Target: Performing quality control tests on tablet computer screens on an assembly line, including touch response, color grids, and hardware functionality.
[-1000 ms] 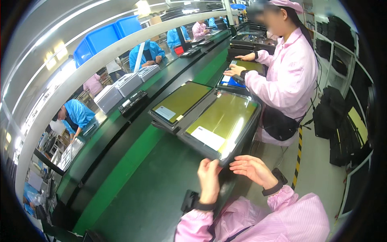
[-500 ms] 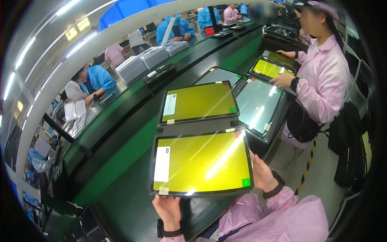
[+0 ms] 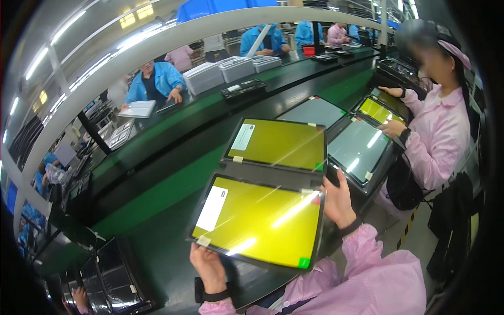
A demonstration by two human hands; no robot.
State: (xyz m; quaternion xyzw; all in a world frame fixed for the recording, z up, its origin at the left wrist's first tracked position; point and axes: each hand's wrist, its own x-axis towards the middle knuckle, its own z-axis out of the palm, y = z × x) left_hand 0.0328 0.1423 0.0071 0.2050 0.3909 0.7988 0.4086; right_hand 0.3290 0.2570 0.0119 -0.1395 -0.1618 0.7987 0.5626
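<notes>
A flat tablet-like screen panel [image 3: 262,223], lit yellow with a white label and small coloured corner tabs, is tilted in front of me. My left hand [image 3: 209,268] grips its lower left corner, fingers partly hidden underneath. My right hand [image 3: 337,202] is closed around its right edge near the upper corner, thumb up. Just beyond lies a similar yellow screen [image 3: 281,144] in a black tray [image 3: 273,175]. Part of this tray is hidden by the nearer panel.
Grey screens [image 3: 362,147] lie in another black tray at the right, near a co-worker in pink [image 3: 438,121]. A conveyor [image 3: 168,202] with green strips runs alongside. White boxes [image 3: 205,79] and a person in blue [image 3: 155,86] are across it. More dark screens [image 3: 115,275] lie lower left.
My view has turned left and tilted, so the surroundings shift right. The held panel now slopes down to the right. A hand and dark screens show at lower left.
</notes>
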